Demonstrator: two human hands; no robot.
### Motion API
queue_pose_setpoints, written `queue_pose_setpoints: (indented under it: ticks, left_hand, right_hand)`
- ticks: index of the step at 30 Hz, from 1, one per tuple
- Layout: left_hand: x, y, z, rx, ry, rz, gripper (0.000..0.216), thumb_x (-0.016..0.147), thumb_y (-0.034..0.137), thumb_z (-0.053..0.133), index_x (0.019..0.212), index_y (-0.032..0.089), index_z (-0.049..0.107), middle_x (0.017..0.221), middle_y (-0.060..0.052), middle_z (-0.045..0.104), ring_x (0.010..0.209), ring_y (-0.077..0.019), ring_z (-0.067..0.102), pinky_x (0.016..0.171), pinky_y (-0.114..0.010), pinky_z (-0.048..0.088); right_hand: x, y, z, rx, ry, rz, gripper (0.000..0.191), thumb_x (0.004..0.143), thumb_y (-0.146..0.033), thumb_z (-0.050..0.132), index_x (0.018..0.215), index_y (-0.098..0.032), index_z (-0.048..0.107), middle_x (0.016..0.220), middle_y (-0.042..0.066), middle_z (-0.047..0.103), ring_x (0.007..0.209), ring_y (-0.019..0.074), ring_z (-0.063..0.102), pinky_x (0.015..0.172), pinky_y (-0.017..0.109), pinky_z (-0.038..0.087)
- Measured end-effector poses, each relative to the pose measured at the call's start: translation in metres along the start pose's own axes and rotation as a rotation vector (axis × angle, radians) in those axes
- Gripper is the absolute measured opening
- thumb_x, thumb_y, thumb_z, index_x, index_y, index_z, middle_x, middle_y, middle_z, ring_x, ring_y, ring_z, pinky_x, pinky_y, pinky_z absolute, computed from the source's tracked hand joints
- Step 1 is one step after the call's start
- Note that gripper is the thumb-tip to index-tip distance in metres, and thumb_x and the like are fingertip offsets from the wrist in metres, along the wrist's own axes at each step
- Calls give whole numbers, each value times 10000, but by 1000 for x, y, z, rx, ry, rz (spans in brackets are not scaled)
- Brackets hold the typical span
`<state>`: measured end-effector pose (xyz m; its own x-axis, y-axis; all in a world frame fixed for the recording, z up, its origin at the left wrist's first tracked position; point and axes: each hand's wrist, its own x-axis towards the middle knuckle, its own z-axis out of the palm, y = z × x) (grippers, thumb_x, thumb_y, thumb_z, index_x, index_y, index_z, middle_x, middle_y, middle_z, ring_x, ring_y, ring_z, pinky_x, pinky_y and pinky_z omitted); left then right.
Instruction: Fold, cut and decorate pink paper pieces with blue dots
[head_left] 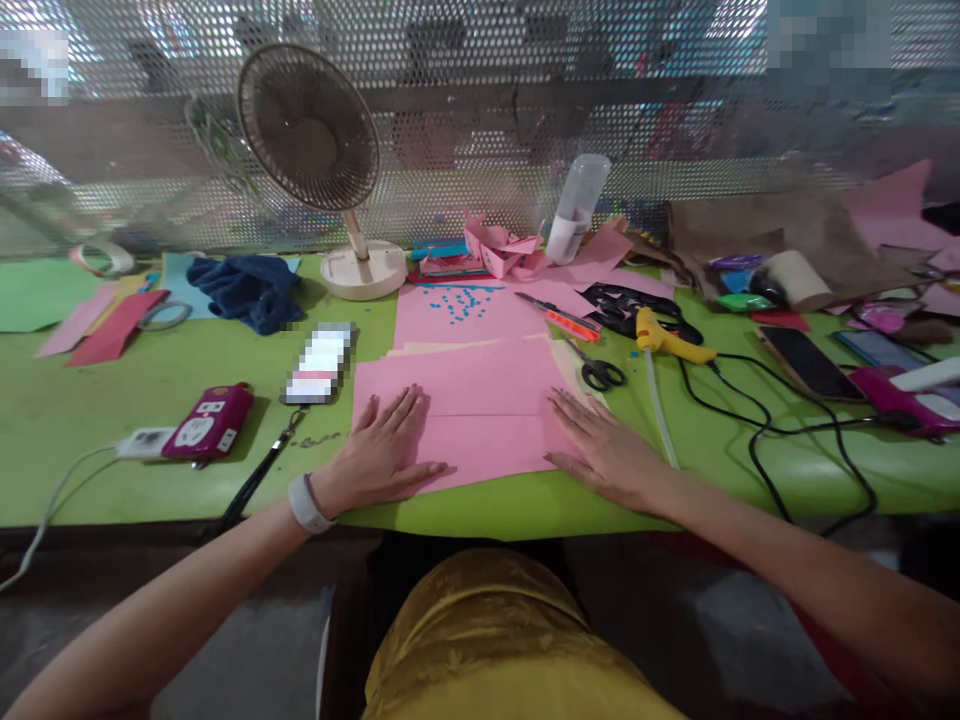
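Note:
A pink sheet of paper (480, 385) with a crosswise crease lies on the green table in front of me. My left hand (386, 445) rests flat on its left side, fingers spread and pointing forward. On the right edge lies my right hand (600, 440), also flat with fingers apart. Neither hand holds anything. Cream paper (574, 365) shows from under the pink sheet at the right. Just beyond my right fingertips are small black scissors (600, 373). Another pink sheet (469, 318) behind bears scattered blue bits.
A yellow glue gun (671, 340) with black cables lies at right, near a dark phone (810, 363). Behind stand a desk fan (311, 130) and a clear bottle (577, 210). At left are a lit phone (321, 362), a purple power strip (208, 424) and dark blue cloth (247, 285).

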<state>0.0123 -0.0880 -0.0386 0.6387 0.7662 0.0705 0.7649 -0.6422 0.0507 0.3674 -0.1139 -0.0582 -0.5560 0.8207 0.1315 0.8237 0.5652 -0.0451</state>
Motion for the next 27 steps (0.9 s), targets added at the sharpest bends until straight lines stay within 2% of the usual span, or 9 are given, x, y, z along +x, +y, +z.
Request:
queue_pose_setpoints:
  ticks: [5,8,11,14,16,19,24,27]
  left_hand:
    - [-14,-14,2,14,13,-8,886,907,702,303,1545,119,110,1575,-195,229,1465,-309,210,1171,-567,153]
    - [-8,-15,-5,4,85,14,800,928,658,331,1550,199,122,1566,-163,283,1448,-310,264,1164,-587,172]
    - [10,-11,-15,6,206,8,728,918,626,421,1509,230,268,1515,-141,393,1389,-314,373,1148,-594,219]
    - [31,-4,-19,-22,221,98,450,965,472,456,1317,206,542,1368,-120,551,1223,-269,532,1014,-464,447]
    - [41,-2,-17,-20,204,171,337,983,372,453,1240,216,606,1228,-110,632,1095,-240,596,909,-413,509]
    - [48,-5,-9,7,196,259,309,995,261,420,1227,232,622,1096,-99,665,955,-203,628,821,-372,534]
    - [48,-14,-7,62,168,387,349,1000,170,356,1267,196,579,1028,-100,660,914,-191,614,761,-333,545]
    - [49,-14,-10,139,152,457,300,1002,163,352,1182,148,591,977,-104,659,860,-199,599,692,-328,532]
  right_hand:
    - [-17,8,0,-48,10,77,803,960,-617,263,1550,-94,111,1540,202,315,1441,289,281,1149,539,250]
    - [-10,6,-10,-64,95,99,758,967,-584,296,1526,-76,225,1508,213,377,1409,310,339,1137,533,270]
    - [11,-4,-24,-71,246,62,504,996,-406,368,1367,-90,496,1372,196,533,1283,304,473,1086,490,344]
    - [38,-17,-30,-53,266,-71,304,988,-260,417,1148,-128,639,1111,145,645,1019,250,581,938,413,450]
    - [52,-23,-27,-78,225,-161,248,974,-197,439,1065,-130,661,1026,124,647,925,233,575,860,388,465]
    - [63,-24,-17,-148,159,-254,229,943,-96,448,1026,-112,661,986,118,636,879,228,551,802,369,454]
    - [63,-21,-13,-247,151,-308,245,916,-43,434,1025,-93,648,955,122,626,857,228,528,781,365,434]
    - [62,-22,-17,-332,150,-361,262,915,-34,413,1005,-89,653,923,124,629,835,229,527,781,378,425]
